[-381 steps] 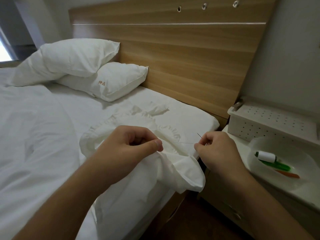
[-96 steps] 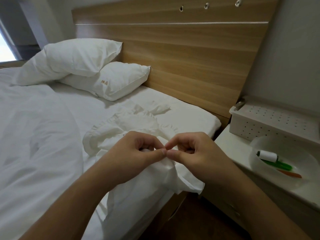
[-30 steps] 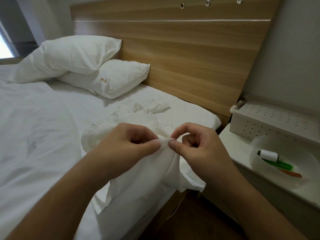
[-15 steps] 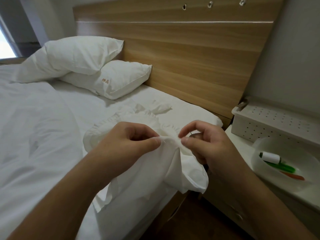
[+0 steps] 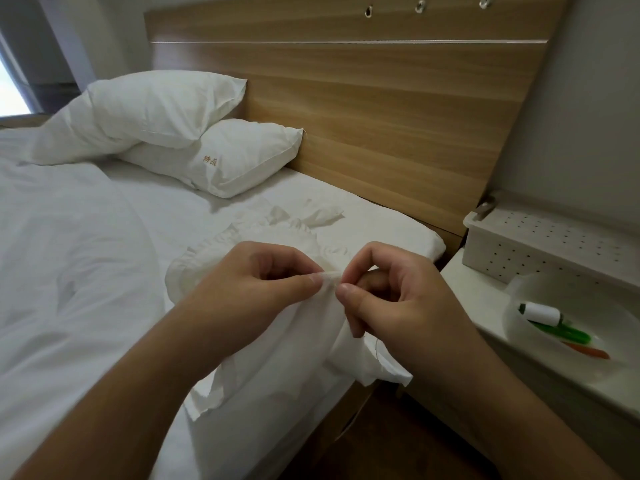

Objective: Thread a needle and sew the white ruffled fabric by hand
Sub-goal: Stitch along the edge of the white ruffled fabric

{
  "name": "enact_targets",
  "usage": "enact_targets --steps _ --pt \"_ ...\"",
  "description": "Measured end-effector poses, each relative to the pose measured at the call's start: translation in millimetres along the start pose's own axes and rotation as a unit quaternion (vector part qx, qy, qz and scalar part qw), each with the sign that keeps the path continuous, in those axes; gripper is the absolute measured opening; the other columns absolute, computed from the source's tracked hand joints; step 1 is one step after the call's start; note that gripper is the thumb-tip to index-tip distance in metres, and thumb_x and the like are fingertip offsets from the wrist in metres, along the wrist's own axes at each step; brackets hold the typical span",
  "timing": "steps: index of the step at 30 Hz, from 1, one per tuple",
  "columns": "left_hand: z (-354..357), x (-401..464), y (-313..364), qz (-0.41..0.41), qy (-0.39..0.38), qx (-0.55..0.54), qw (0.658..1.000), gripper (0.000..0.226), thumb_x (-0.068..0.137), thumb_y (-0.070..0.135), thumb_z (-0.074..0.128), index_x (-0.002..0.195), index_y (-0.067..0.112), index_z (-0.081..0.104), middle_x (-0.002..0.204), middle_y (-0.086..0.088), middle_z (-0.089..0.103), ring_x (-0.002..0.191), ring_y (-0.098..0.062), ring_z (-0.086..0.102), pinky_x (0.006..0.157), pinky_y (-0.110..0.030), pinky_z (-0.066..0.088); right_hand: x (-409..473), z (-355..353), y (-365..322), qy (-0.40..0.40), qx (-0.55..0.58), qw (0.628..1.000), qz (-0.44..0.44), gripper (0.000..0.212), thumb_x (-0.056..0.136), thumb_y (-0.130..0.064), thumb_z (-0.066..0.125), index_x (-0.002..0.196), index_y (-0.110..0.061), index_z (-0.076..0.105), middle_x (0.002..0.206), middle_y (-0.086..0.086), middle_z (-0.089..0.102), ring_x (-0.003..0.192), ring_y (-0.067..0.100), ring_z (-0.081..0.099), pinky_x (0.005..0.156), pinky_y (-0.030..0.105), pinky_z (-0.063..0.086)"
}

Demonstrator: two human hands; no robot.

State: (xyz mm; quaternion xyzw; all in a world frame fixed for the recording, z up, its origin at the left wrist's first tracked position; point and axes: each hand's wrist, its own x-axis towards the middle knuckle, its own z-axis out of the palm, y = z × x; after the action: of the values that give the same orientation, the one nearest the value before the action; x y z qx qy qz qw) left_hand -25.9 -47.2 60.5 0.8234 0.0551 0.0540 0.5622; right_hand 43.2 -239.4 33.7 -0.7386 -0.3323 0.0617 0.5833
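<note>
Your left hand (image 5: 256,285) pinches the fabric (image 5: 277,355) fold over the bed edge, and your right hand (image 5: 391,299), thumb and forefinger pinched, meets it from the right; needle unseen.

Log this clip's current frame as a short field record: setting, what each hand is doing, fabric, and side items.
setting: bed with wooden headboard, two white pillows
left hand: pinches a fold of the white ruffled fabric between thumb and fingers
right hand: thumb and forefinger pinched at the same fold; needle not discernible
thread: a thin strand hangs below the right hand
fabric position: draped over the mattress edge
side items: translucent bowl holding a white thread spool; perforated white box behind it
</note>
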Motion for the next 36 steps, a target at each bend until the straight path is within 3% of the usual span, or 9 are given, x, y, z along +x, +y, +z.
enact_targets --steps 4,10,19,26,34,36 --pt "0.5 0.8 2.2 -0.002 0.001 0.007 1.0 0.016 0.097 0.019 0.072 0.088 0.024 0.085 0.087 0.001 0.082 0.087 -0.012 0.079 0.074 -0.021 0.058 0.9 -0.4 2.3 0.019 -0.017 1.0 0.002 0.009 0.094 -0.011 0.071 0.087 -0.014 0.066 0.06 0.006 0.068 0.054 0.015 0.064 0.059 0.026 0.054" --pt "0.5 0.5 2.7 -0.004 0.002 0.008 1.0 0.016 0.097 0.018 0.072 0.089 0.023 0.085 0.087 0.0 0.082 0.086 -0.013 0.079 0.076 -0.025 0.058 1.5 -1.7 2.3 0.022 -0.035 0.999 0.005 0.008 0.092 -0.013 0.073 0.087 -0.015 0.068 0.06 0.003 0.067 0.053 0.012 0.063 0.058 0.024 0.054" --pt "0.6 -0.1 3.2 -0.003 -0.001 0.012 1.0 0.016 0.097 0.02 0.072 0.089 0.024 0.085 0.087 0.001 0.082 0.086 -0.015 0.079 0.08 -0.031 0.06 1.9 -2.0 3.9 0.028 -0.038 0.999 0.008 0.007 0.094 -0.015 0.073 0.091 -0.018 0.067 0.058 0.007 0.064 0.054 0.019 0.06 0.057 0.04 0.056" --pt "1.2 0.4 1.6 0.009 -0.003 0.03 1.0 0.016 0.097 0.022 0.072 0.089 0.026 0.085 0.086 0.003 0.082 0.085 -0.012 0.078 0.077 -0.027 0.057 2.5 -3.7 3.9 0.004 -0.011 1.0 0.015 0.008 0.094 -0.008 0.07 0.089 -0.014 0.066 0.057 0.006 0.064 0.051 0.011 0.058 0.056 0.023 0.051" --pt "0.3 1.3 -1.3 0.017 -0.007 0.026 0.999 0.015 0.096 0.02 0.073 0.089 0.025 0.085 0.086 0.0 0.082 0.086 -0.016 0.079 0.08 -0.033 0.059 1.7 -2.5 4.5 0.015 -0.033 0.999 0.013 0.01 0.094 -0.011 0.071 0.088 -0.017 0.066 0.056 0.004 0.064 0.051 0.014 0.059 0.057 0.031 0.053" --pt "0.5 1.4 -1.0 0.019 -0.006 0.028 0.999 0.015 0.096 0.02 0.072 0.088 0.025 0.085 0.086 0.0 0.081 0.086 -0.016 0.079 0.08 -0.032 0.059 1.0 -2.3 3.7 0.017 -0.033 0.999 0.011 0.008 0.094 -0.014 0.072 0.091 -0.018 0.065 0.057 0.008 0.062 0.052 0.025 0.058 0.055 0.039 0.052"
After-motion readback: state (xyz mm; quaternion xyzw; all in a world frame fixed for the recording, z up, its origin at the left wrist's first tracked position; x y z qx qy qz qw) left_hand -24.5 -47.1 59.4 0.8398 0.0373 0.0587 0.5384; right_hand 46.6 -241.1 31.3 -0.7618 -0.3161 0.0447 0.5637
